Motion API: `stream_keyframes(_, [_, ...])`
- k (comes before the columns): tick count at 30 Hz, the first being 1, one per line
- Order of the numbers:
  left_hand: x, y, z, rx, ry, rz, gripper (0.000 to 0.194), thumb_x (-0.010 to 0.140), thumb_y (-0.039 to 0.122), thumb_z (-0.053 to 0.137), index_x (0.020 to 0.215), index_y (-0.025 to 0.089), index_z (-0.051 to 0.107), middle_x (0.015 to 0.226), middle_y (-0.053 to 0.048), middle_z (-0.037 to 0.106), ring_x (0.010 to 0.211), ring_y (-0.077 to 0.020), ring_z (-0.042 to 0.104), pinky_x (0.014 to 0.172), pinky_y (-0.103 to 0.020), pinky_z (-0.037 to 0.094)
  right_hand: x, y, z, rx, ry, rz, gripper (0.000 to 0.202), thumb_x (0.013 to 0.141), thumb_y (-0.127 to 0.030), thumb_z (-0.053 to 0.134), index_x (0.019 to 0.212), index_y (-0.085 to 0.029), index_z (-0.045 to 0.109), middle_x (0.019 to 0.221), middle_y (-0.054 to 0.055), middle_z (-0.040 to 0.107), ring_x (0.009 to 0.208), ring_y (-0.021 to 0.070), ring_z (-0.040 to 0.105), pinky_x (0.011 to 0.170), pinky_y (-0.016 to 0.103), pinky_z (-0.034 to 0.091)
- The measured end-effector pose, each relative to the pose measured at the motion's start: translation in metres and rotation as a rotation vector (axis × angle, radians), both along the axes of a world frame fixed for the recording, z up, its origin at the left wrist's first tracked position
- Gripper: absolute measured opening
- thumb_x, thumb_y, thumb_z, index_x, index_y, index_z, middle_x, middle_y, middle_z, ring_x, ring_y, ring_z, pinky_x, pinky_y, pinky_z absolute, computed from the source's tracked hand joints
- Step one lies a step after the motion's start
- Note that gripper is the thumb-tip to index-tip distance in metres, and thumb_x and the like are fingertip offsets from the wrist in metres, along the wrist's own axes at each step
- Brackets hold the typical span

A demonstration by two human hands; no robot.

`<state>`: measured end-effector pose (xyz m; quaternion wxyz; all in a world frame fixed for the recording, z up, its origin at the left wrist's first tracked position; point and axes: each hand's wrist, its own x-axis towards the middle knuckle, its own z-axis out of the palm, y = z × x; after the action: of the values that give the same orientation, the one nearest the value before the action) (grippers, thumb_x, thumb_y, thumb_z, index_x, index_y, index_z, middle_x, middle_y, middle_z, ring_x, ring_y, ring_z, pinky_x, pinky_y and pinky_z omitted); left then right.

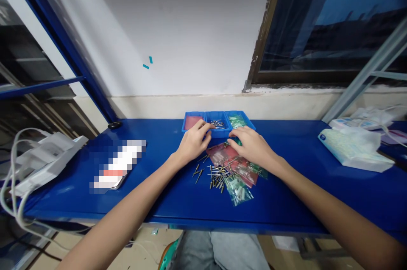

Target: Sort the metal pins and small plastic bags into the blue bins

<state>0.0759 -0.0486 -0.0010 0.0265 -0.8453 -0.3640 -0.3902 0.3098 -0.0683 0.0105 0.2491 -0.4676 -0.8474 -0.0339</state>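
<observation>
My left hand (195, 139) is at the front of the blue bins, its fingers curled and apart near the middle bin (218, 133), with nothing visible in them. That bin holds small metal pieces (217, 123). My right hand (251, 143) hovers over the pile, fingers bent; whatever its fingertips pinch near the green bits is too small to name. Beneath lie red bags (250, 176), a green-tinted clear bag with white pieces (239, 191) and loose metal rivet-like pins (218, 179). The left bin holds red sheets (194, 121), the right bin green bags (236, 121).
A blurred-out phone-like object (119, 166) lies on the blue table (171, 202) at left. White power strips with cables (47, 162) stand at the far left. A tissue pack (356, 149) sits at right, with a wall and window behind.
</observation>
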Motion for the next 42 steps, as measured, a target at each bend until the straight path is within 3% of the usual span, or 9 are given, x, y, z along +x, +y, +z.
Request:
stream_keyframes(5, [0.006,-0.003,-0.006,-0.042,0.062,-0.010,0.025,0.098,0.016,0.046,0.115,0.020,0.064,0.105,-0.006,0.060,0.090,-0.0171,0.062,0.081,-0.032,0.054,0.004,0.004,-0.005,-0.067,-0.112,0.051,0.022,0.088,-0.030,0.060,0.106,-0.021,0.070,0.107,0.014,0.067,0.104,0.0335,0.060,0.083,0.049,0.051])
stream_keyframes(14, [0.009,-0.004,-0.012,-0.098,0.167,-0.054,0.024,0.098,0.017,0.045,0.112,0.019,0.065,0.104,-0.007,0.062,0.089,-0.0184,0.064,0.081,-0.034,0.055,0.009,0.011,-0.018,-0.065,-0.054,0.065,0.024,0.084,-0.018,0.054,0.100,-0.025,0.070,0.098,0.010,0.070,0.094,0.0283,0.063,0.074,0.043,0.048])
stream_keyframes(20, [0.008,-0.005,-0.011,-0.087,0.166,-0.056,0.024,0.098,0.016,0.045,0.112,0.018,0.065,0.104,-0.007,0.063,0.090,-0.0182,0.064,0.080,-0.032,0.055,0.004,0.012,-0.010,-0.070,-0.081,0.034,0.021,0.083,-0.013,0.050,0.086,-0.023,0.068,0.086,0.009,0.071,0.081,0.0264,0.064,0.066,0.041,0.046])
stream_keyframes(27, [0.008,-0.005,-0.009,-0.089,0.178,-0.048,0.023,0.099,0.016,0.045,0.111,0.018,0.064,0.103,-0.007,0.062,0.089,-0.0180,0.064,0.078,-0.032,0.054,-0.002,0.008,-0.007,-0.048,-0.036,0.017,0.020,0.087,-0.014,0.045,0.078,-0.021,0.061,0.084,0.009,0.068,0.081,0.0245,0.063,0.068,0.039,0.045])
stream_keyframes(34, [0.009,-0.006,-0.009,-0.071,0.146,-0.053,0.024,0.099,0.016,0.045,0.117,0.019,0.060,0.103,-0.006,0.061,0.088,-0.0175,0.063,0.080,-0.033,0.055,-0.002,0.006,-0.001,0.009,0.136,-0.077,0.015,0.095,-0.023,0.042,0.094,-0.021,0.057,0.086,0.009,0.068,0.077,0.0228,0.063,0.065,0.036,0.042])
stream_keyframes(38, [0.010,-0.008,-0.008,-0.038,0.076,-0.079,0.032,0.098,0.015,0.047,0.130,0.020,0.052,0.109,-0.007,0.060,0.090,-0.0174,0.062,0.081,-0.034,0.057,-0.003,0.004,0.004,0.025,0.336,-0.043,0.013,0.097,-0.027,0.043,0.096,-0.021,0.055,0.083,0.006,0.068,0.074,0.0210,0.064,0.066,0.034,0.044])
stream_keyframes(42, [0.011,-0.011,-0.005,0.008,0.052,-0.088,0.035,0.097,0.017,0.054,0.131,0.022,0.051,0.114,-0.007,0.057,0.092,-0.0168,0.062,0.079,-0.031,0.058,-0.004,0.007,0.006,-0.136,0.660,0.009,0.013,0.094,-0.035,0.050,0.091,-0.022,0.053,0.071,0.001,0.063,0.059,0.0164,0.061,0.059,0.031,0.046])
